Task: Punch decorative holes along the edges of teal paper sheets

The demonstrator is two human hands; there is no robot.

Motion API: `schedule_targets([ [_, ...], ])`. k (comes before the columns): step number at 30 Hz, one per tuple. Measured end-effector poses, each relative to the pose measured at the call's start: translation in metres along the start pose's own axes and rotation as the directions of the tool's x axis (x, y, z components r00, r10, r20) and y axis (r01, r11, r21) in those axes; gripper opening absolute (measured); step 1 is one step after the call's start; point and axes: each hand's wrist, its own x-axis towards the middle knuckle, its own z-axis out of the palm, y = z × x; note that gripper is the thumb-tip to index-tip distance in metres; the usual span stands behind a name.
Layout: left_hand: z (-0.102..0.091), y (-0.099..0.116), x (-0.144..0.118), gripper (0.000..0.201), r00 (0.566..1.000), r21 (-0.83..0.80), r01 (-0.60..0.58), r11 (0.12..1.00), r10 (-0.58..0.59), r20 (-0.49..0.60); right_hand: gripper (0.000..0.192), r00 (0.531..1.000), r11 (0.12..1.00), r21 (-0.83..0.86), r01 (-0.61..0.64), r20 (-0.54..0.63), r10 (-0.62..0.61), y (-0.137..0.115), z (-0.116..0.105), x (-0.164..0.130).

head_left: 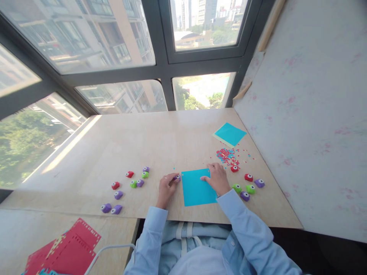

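A blue square paper sheet [196, 189] lies flat on the wooden table [160, 141] in front of me. My left hand [166, 188] grips a small purple paper punch [177, 177] at the sheet's left edge. My right hand [218, 177] rests flat on the sheet's upper right corner, fingers spread, pressing it down. Both arms wear light blue sleeves.
Small red, green and purple punches lie scattered at left [134, 183] and at right [249, 187]. A pile of red and blue confetti [228, 156] sits beyond my right hand, a stack of blue paper [229, 134] behind it. Punched red sheets [65, 252] lie lower left. Windows stand behind, a wall at right.
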Motion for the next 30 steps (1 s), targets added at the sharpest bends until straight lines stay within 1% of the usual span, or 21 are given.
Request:
schedule_targets([
  [4,0.001,-0.001,-0.005,0.024,0.998,0.079,-0.050,0.996,0.054,-0.042,0.033,0.999,0.999,0.034,0.013,0.033,-0.014,0.004,-0.004,0.000],
  [9,0.002,0.002,-0.003,0.023,0.996,0.128,-0.075,0.989,0.081,-0.047,0.019,0.998,0.992,0.127,0.026,0.046,-0.032,0.004,-0.004,-0.002],
  [11,0.002,0.002,-0.002,0.023,0.996,0.130,-0.081,0.988,0.086,-0.035,0.021,0.998,0.988,0.147,0.054,0.017,-0.057,0.002,-0.001,-0.003],
  [14,0.002,0.002,-0.001,0.023,0.996,0.125,-0.088,0.988,0.091,-0.013,0.041,0.996,0.989,0.122,0.084,-0.047,-0.078,0.000,0.003,-0.005],
  [16,0.002,0.002,-0.001,0.023,0.996,0.131,-0.092,0.987,0.092,0.000,0.043,0.995,0.992,0.098,0.083,-0.057,-0.078,-0.001,0.005,-0.006],
  [20,0.002,0.005,0.000,0.023,0.995,0.162,-0.102,0.982,0.098,0.037,0.027,0.996,0.989,0.125,0.085,-0.039,-0.081,-0.002,0.005,-0.007],
  [24,0.003,0.007,0.000,0.024,0.994,0.202,-0.105,0.974,0.095,0.057,0.015,0.998,0.972,0.227,0.066,-0.026,-0.062,-0.001,0.002,-0.008],
  [26,0.004,0.008,-0.001,0.025,0.994,0.212,-0.103,0.972,0.095,0.050,0.010,0.996,0.940,0.332,0.084,-0.034,-0.077,0.002,-0.001,-0.009],
  [27,0.004,0.008,-0.001,0.026,0.994,0.211,-0.103,0.972,0.095,0.046,0.009,0.994,0.909,0.403,0.105,-0.047,-0.094,0.003,-0.002,-0.010],
  [29,0.004,0.007,-0.002,0.026,0.995,0.201,-0.096,0.975,0.090,0.040,0.010,0.990,0.820,0.555,0.142,-0.090,-0.110,0.007,-0.004,-0.012],
  [30,0.004,0.007,-0.002,0.025,0.996,0.194,-0.090,0.977,0.085,0.036,0.012,0.989,0.766,0.626,0.145,-0.109,-0.099,0.009,-0.004,-0.012],
])
